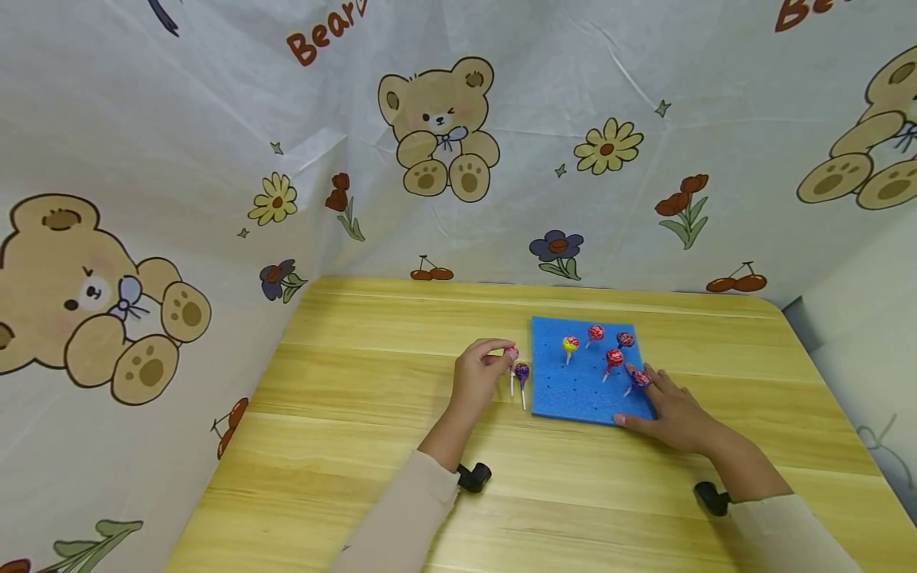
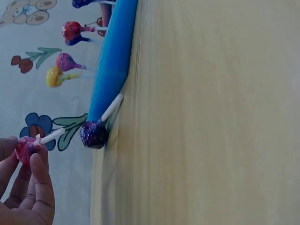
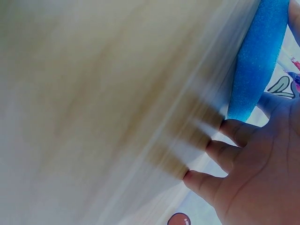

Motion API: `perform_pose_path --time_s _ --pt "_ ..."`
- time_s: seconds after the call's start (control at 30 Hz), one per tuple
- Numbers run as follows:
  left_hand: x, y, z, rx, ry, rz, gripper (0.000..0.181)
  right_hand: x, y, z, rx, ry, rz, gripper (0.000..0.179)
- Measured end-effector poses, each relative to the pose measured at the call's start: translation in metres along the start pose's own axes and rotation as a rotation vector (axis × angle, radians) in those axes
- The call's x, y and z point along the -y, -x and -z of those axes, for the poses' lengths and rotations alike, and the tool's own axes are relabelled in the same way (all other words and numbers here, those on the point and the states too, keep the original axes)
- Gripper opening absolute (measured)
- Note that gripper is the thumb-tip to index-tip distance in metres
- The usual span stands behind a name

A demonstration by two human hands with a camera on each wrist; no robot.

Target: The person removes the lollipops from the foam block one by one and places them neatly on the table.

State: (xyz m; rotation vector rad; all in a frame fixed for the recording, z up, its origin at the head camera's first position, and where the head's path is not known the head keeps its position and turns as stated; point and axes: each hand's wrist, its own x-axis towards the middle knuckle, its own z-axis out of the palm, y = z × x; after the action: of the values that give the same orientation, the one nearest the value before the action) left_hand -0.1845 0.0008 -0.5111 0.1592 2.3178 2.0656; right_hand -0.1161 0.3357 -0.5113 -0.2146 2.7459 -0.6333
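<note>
My left hand (image 1: 476, 377) pinches a pink lollipop (image 2: 28, 149) by its wrapped head, its white stick pointing away from the fingers in the left wrist view. Beside it a purple lollipop (image 1: 523, 372) lies on the table along the left edge of a blue foam board (image 1: 566, 398). Several lollipops stand in the board, among them a yellow one (image 1: 570, 344) and a red one (image 1: 614, 359). My right hand (image 1: 677, 414) rests with spread fingers at the board's right edge, thumb on its front corner, close to a dark red-and-purple lollipop (image 1: 640, 380).
The light wooden table (image 1: 358, 398) carries the board right of its middle. Rows of small holes show in the foam. A white cloth (image 1: 523, 175) printed with bears and flowers hangs behind the table and along its left side.
</note>
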Motion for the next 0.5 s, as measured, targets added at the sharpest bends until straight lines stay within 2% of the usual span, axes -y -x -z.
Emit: perform_pose_path --time_s 0.23,0.5 --pt "0.006 -0.003 0.009 0.037 -0.029 0.07 0.028 0.001 0.0 0.002 0.004 0.019 -0.006 0.105" --pt "0.015 -0.005 0.012 0.126 -0.096 0.172 0.026 0.001 0.001 0.002 0.004 0.019 -0.002 0.104"
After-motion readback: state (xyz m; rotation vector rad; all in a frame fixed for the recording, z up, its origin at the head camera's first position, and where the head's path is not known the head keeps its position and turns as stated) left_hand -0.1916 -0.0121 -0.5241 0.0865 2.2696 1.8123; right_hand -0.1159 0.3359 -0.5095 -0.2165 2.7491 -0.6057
